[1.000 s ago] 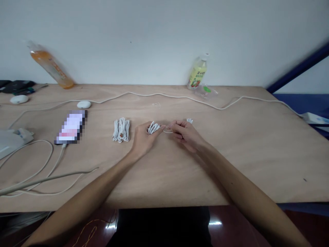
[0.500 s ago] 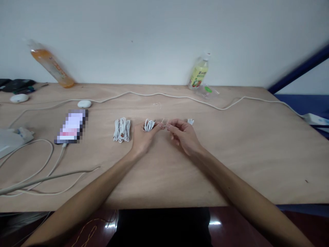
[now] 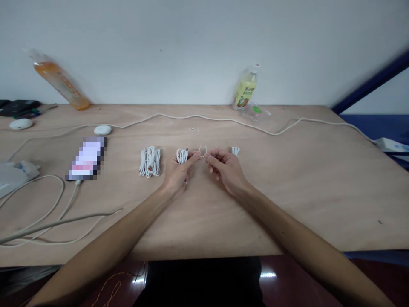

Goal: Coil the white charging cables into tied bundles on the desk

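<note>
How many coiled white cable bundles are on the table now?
3. One coiled bundle lies free, left of both hands; a second bundle is at the left hand; a third bundle peeks out behind the right hand. Both hands pinch a thin tie. Others may be hidden.

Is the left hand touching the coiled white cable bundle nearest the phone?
Apart. The head view shows bare table between the left hand and that coiled bundle; the hand holds a smaller coil instead.

Makeshift work desk, plywood table (image 3: pixel 303 192), bare wall (image 3: pixel 159 42), phone (image 3: pixel 86 157), juice bottle (image 3: pixel 244 90) (loose cable (image 3: pixel 179 117) trailing)
</note>
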Motion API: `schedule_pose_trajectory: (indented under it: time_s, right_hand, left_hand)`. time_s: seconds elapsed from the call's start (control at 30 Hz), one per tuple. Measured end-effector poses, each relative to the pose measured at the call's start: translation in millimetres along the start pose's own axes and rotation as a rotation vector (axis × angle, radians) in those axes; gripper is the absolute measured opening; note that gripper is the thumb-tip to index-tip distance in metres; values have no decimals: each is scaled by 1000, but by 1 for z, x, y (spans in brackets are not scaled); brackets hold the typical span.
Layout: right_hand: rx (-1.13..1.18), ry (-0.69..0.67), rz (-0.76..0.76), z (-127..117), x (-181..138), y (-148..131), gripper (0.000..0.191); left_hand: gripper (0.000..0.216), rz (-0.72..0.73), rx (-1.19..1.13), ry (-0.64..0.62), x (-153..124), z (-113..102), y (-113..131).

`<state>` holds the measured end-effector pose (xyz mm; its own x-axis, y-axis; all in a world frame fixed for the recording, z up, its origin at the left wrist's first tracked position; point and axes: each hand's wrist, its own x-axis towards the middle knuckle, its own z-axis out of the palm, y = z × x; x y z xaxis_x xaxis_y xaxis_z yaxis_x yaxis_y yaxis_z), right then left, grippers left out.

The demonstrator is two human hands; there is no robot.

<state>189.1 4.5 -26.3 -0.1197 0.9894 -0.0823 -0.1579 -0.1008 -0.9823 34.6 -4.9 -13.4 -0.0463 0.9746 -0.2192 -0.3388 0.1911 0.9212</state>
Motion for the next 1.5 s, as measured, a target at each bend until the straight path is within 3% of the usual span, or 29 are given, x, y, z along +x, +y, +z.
schedule_pose_trajectory:
  time_s: [0.27,0.53,1.07,1.5]
  right_hand:
    - [27,54,-4,2,-2,-1,45]
    - [19,96,-47,1,-1,-3,45]
    - [-40,77,-41,-2,-1,-7,44]
    - [-51,45,-73,-1,1,-5,46]
  left_hand:
    - [44,18,-7,-48,1,-1,0]
    - [40,31,97,-44,0,0,1]
    - [27,138,166,-17,-1,0,0]
    - [30,86,140,-35,0,-2,0]
